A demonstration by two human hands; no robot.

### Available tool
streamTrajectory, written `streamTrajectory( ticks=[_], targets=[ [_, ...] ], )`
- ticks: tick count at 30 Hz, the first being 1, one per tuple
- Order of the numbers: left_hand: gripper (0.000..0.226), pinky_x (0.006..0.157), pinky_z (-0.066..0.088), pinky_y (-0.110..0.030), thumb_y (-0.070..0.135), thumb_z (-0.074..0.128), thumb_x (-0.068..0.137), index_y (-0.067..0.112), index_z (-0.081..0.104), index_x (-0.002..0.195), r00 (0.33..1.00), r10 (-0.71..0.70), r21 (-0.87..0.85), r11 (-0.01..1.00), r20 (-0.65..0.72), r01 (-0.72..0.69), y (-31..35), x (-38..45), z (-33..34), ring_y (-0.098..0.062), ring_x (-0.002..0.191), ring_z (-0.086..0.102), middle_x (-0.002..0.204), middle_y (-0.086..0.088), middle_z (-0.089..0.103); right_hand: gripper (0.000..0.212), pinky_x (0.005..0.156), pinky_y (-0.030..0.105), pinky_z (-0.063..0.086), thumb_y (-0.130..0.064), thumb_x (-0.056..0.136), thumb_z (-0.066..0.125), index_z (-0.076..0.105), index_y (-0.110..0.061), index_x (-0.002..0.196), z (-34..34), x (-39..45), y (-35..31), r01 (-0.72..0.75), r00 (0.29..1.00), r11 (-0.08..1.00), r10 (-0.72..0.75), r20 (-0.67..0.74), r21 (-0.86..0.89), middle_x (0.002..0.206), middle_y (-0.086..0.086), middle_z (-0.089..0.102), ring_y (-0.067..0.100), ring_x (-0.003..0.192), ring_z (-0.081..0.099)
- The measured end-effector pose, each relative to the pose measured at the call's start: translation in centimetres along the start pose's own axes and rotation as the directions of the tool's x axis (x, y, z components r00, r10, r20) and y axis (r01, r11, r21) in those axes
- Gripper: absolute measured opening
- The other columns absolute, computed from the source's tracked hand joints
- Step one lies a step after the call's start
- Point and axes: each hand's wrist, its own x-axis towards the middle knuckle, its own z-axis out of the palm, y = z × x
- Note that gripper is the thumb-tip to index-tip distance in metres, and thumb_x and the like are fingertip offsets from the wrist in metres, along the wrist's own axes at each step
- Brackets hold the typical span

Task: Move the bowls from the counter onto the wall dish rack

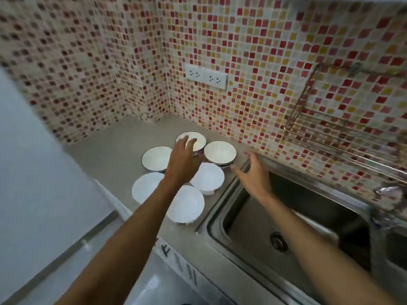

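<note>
Several white bowls sit grouped on the grey counter. A blue-rimmed bowl stands farthest back, another bowl to its right and a third bowl to its left. Plain white bowls lie nearer, partly hidden by my left forearm. My left hand hovers over the back bowl with fingers apart, holding nothing. My right hand is spread open just right of the bowls, at the sink's edge. The metal wall dish rack hangs on the tiled wall at the right.
A steel sink lies right of the bowls, with a tap at its far side. A double wall socket sits above the counter. A white appliance top fills the left.
</note>
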Motion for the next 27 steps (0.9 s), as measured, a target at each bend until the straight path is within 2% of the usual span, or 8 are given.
streamTrajectory(
  ticks=[4,9,12,16,19,21,23,27],
  targets=[
    [0.047,0.096,0.046,-0.047,0.026,0.057,0.089,0.009,0.047,0.132,0.988,-0.15,0.027,0.988,0.026,0.149,-6.4,-4.0,0.8,-0.038,0.119,0.048,0.133,-0.019,0.051,0.055,0.098,0.041,0.046,-0.035,0.08,0.074,0.052,-0.017,0.127,6.5,-1.6,-0.2,-0.128,0.978,0.992,0.126,0.166,0.002,0.133,0.01,0.055,0.027,0.12,0.052],
    [0.027,0.079,0.051,-0.039,0.029,0.049,0.094,0.006,0.06,0.105,0.909,-0.404,0.135,0.911,0.102,0.39,-9.8,-8.1,2.8,-0.033,0.094,0.064,0.105,-0.016,0.068,0.049,0.088,0.039,0.05,-0.036,0.077,0.074,0.056,-0.013,0.116,12.9,-3.7,1.0,-0.259,0.927,0.963,0.268,0.262,-0.069,0.119,0.013,0.062,0.031,0.107,0.059],
    [0.039,0.084,0.052,-0.041,0.04,0.042,0.096,0.011,0.057,0.118,0.835,-0.493,0.225,0.867,0.247,0.445,-11.0,-9.9,4.0,-0.033,0.098,0.066,0.111,-0.013,0.069,0.052,0.09,0.04,0.049,-0.037,0.08,0.071,0.053,-0.012,0.121,15.3,-4.9,1.3,-0.308,0.884,0.943,0.333,0.327,-0.127,0.122,0.011,0.062,0.031,0.112,0.057],
    [0.049,0.096,0.046,-0.048,0.04,0.041,0.096,0.017,0.039,0.139,0.75,-0.507,0.133,0.855,0.424,0.502,-12.0,-10.4,5.1,-0.036,0.114,0.058,0.129,-0.012,0.059,0.047,0.09,0.039,0.047,-0.027,0.087,0.061,0.05,-0.011,0.129,17.0,-5.2,1.7,-0.365,0.836,0.911,0.411,0.363,-0.19,0.128,0.013,0.059,0.034,0.114,0.056],
    [0.042,0.092,0.048,-0.045,0.027,0.045,0.093,0.008,0.043,0.131,0.712,-0.513,0.072,0.831,0.479,0.551,-12.2,-10.2,5.4,-0.035,0.11,0.059,0.126,-0.014,0.06,0.045,0.09,0.038,0.05,-0.01,0.085,0.049,0.052,-0.012,0.13,17.3,-5.2,1.5,-0.416,0.813,0.892,0.452,0.366,-0.178,0.128,0.013,0.06,0.035,0.114,0.056],
    [0.038,0.088,0.048,-0.041,0.022,0.046,0.092,0.002,0.046,0.125,0.697,-0.513,0.079,0.829,0.501,0.554,-11.8,-10.1,5.5,-0.034,0.107,0.06,0.121,-0.017,0.06,0.047,0.087,0.045,0.055,-0.01,0.081,0.046,0.055,-0.013,0.128,17.0,-5.3,1.6,-0.452,0.807,0.882,0.467,0.36,-0.132,0.126,0.012,0.062,0.035,0.11,0.058],
    [0.037,0.089,0.046,-0.039,0.021,0.046,0.093,0.001,0.046,0.125,0.717,-0.462,0.054,0.857,0.521,0.513,-11.3,-10.2,5.5,-0.034,0.11,0.058,0.123,-0.018,0.059,0.048,0.078,0.051,0.057,-0.014,0.078,0.046,0.057,-0.014,0.125,16.3,-5.6,2.3,-0.469,0.809,0.879,0.468,0.356,-0.09,0.123,0.011,0.063,0.035,0.108,0.059],
    [0.044,0.09,0.052,-0.044,0.025,0.048,0.09,0.006,0.043,0.129,0.75,-0.286,-0.11,0.896,0.596,0.429,-10.2,-9.1,6.1,-0.034,0.106,0.059,0.125,-0.016,0.059,0.038,0.061,0.045,0.061,-0.01,0.083,0.045,0.058,-0.016,0.118,13.1,-6.3,3.2,-0.531,0.813,0.848,0.508,0.283,0.003,0.114,0.007,0.063,0.03,0.099,0.061]
  ],
)
